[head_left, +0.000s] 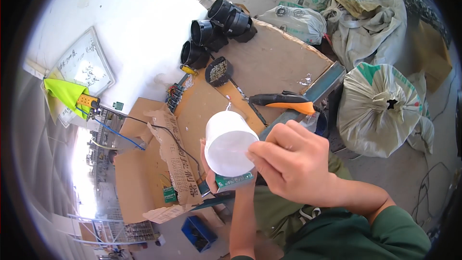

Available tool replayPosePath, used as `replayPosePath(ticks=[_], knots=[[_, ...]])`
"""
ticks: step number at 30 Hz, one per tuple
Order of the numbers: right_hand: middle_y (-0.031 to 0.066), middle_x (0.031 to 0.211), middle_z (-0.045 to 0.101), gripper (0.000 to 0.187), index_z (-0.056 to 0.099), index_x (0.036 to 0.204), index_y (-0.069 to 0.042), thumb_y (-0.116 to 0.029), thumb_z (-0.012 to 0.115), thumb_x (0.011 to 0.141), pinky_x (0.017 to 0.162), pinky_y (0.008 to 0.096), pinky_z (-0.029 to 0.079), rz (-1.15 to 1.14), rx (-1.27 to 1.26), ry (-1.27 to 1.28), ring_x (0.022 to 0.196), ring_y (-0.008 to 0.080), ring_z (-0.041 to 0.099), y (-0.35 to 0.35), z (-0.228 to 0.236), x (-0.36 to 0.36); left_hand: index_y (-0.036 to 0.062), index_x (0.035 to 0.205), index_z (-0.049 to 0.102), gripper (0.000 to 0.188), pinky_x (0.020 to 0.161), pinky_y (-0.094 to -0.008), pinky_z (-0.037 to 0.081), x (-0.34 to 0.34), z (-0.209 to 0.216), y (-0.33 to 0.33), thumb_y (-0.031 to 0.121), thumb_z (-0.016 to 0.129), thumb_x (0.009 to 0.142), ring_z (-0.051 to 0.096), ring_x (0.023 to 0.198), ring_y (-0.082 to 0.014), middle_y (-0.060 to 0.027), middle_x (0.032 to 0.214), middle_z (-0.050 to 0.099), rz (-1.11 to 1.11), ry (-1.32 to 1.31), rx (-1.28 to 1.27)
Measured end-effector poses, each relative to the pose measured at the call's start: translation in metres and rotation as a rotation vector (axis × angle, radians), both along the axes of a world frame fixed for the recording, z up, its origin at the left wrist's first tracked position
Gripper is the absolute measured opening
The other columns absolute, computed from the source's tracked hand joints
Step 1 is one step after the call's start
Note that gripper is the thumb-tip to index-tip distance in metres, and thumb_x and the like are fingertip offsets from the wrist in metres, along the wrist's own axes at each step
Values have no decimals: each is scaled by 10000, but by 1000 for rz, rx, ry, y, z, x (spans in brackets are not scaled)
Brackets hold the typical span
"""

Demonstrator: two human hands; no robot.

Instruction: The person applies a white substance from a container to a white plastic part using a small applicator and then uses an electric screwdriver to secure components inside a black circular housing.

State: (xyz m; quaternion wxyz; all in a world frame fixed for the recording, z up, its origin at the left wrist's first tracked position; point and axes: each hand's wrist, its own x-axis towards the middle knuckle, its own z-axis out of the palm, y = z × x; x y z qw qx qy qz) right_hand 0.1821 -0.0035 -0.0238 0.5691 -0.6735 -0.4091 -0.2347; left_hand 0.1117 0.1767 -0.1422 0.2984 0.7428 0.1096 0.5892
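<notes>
My right hand (296,163) is closed, its thumb and finger pinching the near right rim of a smooth white cup-shaped container (226,135). The container is tilted so that its round, pale inside faces me. Behind and below it, my left hand (211,181) is closed around a green circuit board (236,180) with a pale edge. The container hides most of that hand and much of the board, so I cannot tell whether the left fingers also support the container.
An orange-and-black hand tool (284,102) lies across the workbench (284,55). Beyond it are a black bowl of small parts (219,71) and several black housings (202,32). An opened carton (139,168) with a circuit board is at left; a tied sack (380,110) stands at right.
</notes>
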Motion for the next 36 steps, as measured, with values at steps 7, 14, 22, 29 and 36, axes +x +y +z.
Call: replayPosePath(ticks=[7,14,22,29,36], knots=[[-2,716,541,143,724,851,-103,-61,791,732,510,312,389,38,-31,97,618,169,527,12,-10,-10,84,1484,234,947,1034,-466,543,-5,9,-2,257,852,788,517,1320,-306,-174,1478,412,105,-48,112],[52,708,571,64,729,856,-32,-18,765,805,519,308,393,252,73,363,585,198,532,-14,-6,-6,188,1374,161,904,1026,-511,551,-7,20,-4,190,856,795,535,1288,-369,-209,1498,357,-39,-41,275],[-23,737,635,177,741,888,47,-126,714,919,594,237,417,351,318,1071,667,53,553,-12,-74,44,71,1343,319,824,1074,-466,430,19,2,4,211,891,766,514,1287,-361,-266,1414,439,-109,181,257],[20,812,680,159,729,1028,-18,-160,671,983,560,186,402,547,518,1439,653,47,543,-26,-86,64,33,1334,365,820,1022,-382,422,40,-20,40,164,906,733,495,1193,-241,-127,1240,484,-48,296,-159],[72,892,719,160,703,1080,25,-66,622,975,629,195,499,649,565,1437,735,87,640,-19,-82,59,45,1287,403,742,936,-358,466,-3,8,42,110,892,732,549,1066,-211,-117,1155,529,-44,465,-142]])
